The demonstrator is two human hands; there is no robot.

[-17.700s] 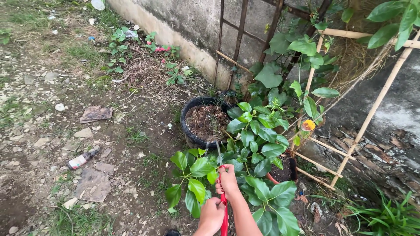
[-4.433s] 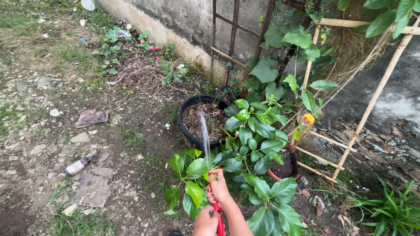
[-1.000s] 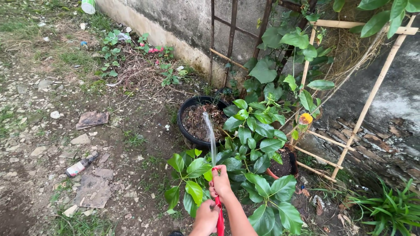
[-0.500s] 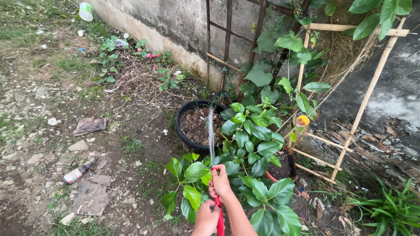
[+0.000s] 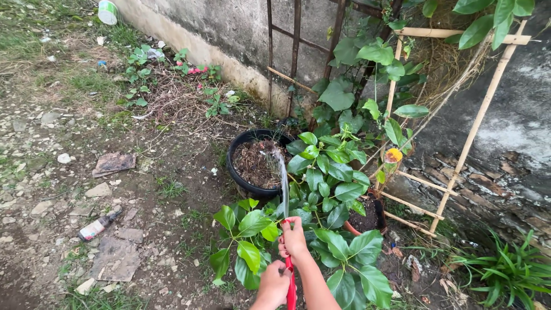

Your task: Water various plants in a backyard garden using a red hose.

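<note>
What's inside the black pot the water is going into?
The black pot holds brown soil and dry plant bits, with the water stream landing in it. Green leaves cover its right side.

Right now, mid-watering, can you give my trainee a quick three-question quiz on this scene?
1. True or false: the water stream arcs from the red hose into the black pot.
2. Which hand grips nearer the hose's outlet? A) the left hand B) the right hand C) neither
3. Fill in: a single ____ flower shows beside the bamboo trellis.

Key
1. True; the stream lands on the dry soil in the pot.
2. B; the right hand sits higher on the hose, the left below it.
3. Yellow.
</note>
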